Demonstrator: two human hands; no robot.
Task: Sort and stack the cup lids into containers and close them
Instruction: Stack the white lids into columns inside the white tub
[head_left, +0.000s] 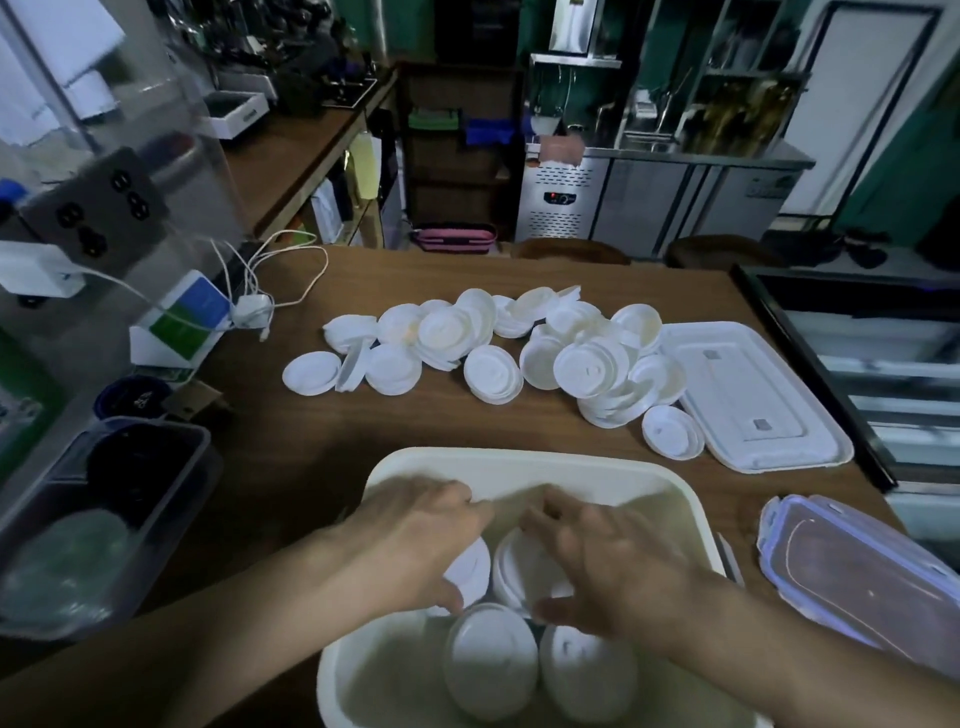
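Left hand (415, 540) curls round a lid stack (470, 569) inside the white tub (519, 467). Right hand (608, 566), fingers spread and relaxed, rests on the adjacent stack (519, 566). Loose lids (493, 364) lie beyond both hands.

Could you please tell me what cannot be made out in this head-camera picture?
Head view: the left hand and right hand are motion-blurred; their grip is unclear.
Head view: the hands cover the far stacks of round white plastic cup lids in the white rectangular plastic tub; uncountable.
Head view: the bottom edge cuts off the tub's near wall.
Head view: the right edge crops the clear rectangular plastic lid with a purple rim.
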